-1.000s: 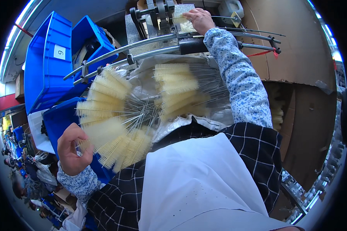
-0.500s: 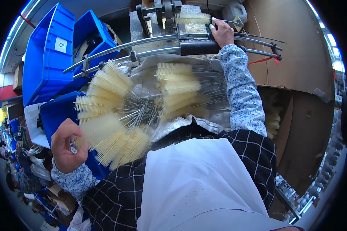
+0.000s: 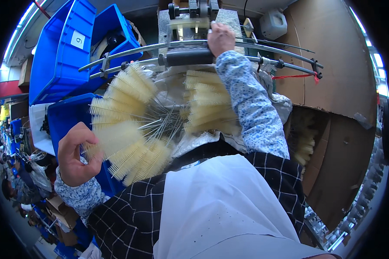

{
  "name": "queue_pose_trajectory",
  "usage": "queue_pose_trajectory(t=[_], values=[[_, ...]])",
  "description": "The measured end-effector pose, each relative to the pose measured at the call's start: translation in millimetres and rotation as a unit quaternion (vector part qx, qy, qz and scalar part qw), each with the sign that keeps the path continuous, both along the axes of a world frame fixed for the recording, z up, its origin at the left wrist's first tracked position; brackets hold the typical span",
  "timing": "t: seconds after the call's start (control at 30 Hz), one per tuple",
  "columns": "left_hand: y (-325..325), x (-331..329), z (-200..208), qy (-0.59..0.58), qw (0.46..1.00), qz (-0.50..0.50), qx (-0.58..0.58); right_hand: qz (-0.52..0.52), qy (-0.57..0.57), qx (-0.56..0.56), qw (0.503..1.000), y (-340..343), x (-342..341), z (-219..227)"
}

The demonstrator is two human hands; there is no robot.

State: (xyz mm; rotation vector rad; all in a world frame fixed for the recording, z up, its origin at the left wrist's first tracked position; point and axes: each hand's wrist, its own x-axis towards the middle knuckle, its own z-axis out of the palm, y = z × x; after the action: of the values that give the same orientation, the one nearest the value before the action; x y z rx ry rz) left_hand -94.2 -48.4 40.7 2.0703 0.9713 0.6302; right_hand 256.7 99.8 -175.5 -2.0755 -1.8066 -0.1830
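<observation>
My left hand (image 3: pixel 78 154) is at the left with thumb and fingers closed in a pinch on the bristle end of a pale yellow bottle brush (image 3: pixel 121 140). That brush belongs to a fanned pile (image 3: pixel 129 88) whose wire stems (image 3: pixel 164 123) point to the middle. At the top, my right hand (image 3: pixel 221 39) is closed by the stem end of another bottle brush (image 3: pixel 188 23), which lies level across the machine (image 3: pixel 196 9). The exact grip of its fingertips is partly hidden. Below that hand is a black roller (image 3: pixel 189 57) on the rails. A second brush pile (image 3: pixel 209 101) lies partly behind my right sleeve.
Two metal rails (image 3: pixel 151 46) cross in front of the machine. Blue bins (image 3: pixel 58 64) stand at the left, with a white tub (image 3: pixel 41 129) beside them. Cardboard (image 3: pixel 333 60) walls the right side; more brushes (image 3: pixel 306 144) lie there. A white jug (image 3: pixel 273 24) stands at the back.
My right hand has moved left along the rails, and the roller and level brush have shifted left too. My left hand keeps its pinch. The whole view has shifted slightly.
</observation>
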Motion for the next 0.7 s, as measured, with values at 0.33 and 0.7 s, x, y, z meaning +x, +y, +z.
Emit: queue_pose_trajectory(t=[0.33,0.7], values=[[6.0,7.5,8.2,0.009,1.0,-0.02,0.02,-0.003,-0.008,-0.032,0.999,-11.0,37.9,2.9],[4.7,-4.4,11.0,-0.03,0.996,0.086,-0.024,0.056,0.091,-0.061,0.992,-8.9,189.5,0.7]])
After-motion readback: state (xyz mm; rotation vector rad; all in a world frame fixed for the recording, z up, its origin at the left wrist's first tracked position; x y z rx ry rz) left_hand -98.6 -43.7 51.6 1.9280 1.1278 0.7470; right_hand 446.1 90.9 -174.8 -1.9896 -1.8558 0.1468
